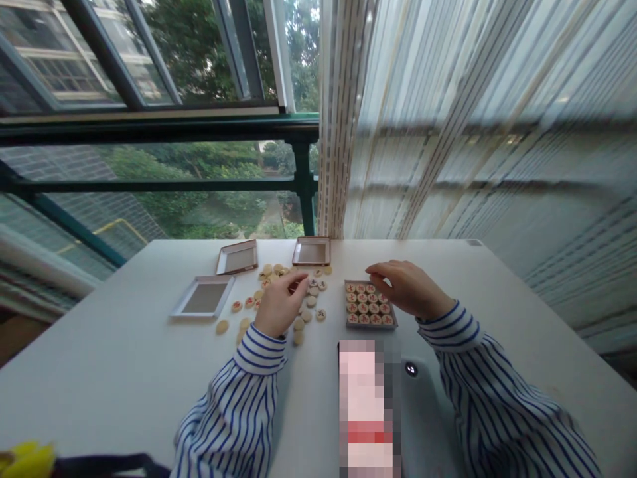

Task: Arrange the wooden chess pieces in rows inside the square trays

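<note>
My left hand (279, 307) is over a scatter of round Chinese chess pieces (311, 301) left of centre. Its fingers are bent and close together; what they hold, if anything, is hidden. Several loose pieces lie face up, some with red and some with dark characters, and others show plain. My right hand (413, 287) hovers at the upper right corner of a shallow box (371, 325), its fingers stretched leftward with no piece visible in them. Red-marked pieces (363, 309) sit in rows inside that box. Part of its top right corner is hidden by this hand.
Two shallow trays (219, 313) (237, 268) stand at the left and a third tray (311, 263) at the back. A phone (365, 398), its screen blurred, lies in front, beside a small dark disc (411, 369). The white table (124, 358) meets a window and curtain.
</note>
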A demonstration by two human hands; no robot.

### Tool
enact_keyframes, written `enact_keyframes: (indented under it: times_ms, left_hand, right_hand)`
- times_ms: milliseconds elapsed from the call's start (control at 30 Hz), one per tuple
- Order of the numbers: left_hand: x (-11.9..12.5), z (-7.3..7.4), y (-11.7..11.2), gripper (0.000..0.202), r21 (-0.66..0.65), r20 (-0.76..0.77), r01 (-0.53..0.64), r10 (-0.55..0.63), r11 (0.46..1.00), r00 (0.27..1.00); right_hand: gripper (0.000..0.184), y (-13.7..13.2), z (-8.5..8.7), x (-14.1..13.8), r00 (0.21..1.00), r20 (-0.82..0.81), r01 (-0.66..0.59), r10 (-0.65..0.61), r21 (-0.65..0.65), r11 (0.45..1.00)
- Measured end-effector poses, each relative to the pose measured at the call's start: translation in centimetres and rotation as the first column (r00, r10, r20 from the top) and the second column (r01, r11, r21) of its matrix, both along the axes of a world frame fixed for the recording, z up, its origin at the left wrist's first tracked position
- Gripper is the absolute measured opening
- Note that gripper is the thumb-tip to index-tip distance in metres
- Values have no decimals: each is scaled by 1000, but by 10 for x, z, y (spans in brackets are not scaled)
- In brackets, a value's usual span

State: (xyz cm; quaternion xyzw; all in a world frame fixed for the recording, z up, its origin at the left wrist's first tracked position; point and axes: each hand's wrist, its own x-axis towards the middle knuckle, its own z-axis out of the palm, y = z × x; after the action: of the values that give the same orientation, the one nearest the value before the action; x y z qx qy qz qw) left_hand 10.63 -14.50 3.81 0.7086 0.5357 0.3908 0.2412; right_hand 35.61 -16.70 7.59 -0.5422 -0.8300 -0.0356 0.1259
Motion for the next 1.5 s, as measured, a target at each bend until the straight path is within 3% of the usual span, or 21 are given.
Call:
enact_keyframes:
  times_ms: [767, 1233, 1500]
  left_hand:
    - [-64, -15, -5, 35, -32, 70, -135, 136, 990, 988]
    - [-90, -26, 4, 35, -63, 20, -220, 222, 973, 975]
    - [-98, -43, 8, 35, -53, -52, -274, 272, 960, 961]
  right_hand:
    - [31, 11, 14, -51, 986, 151, -69, 76, -56, 996]
    - [26, 21, 6, -85, 961, 221, -148, 167, -99, 984]
    - [23, 28, 0, -102, 950, 231, -184, 209, -125, 975]
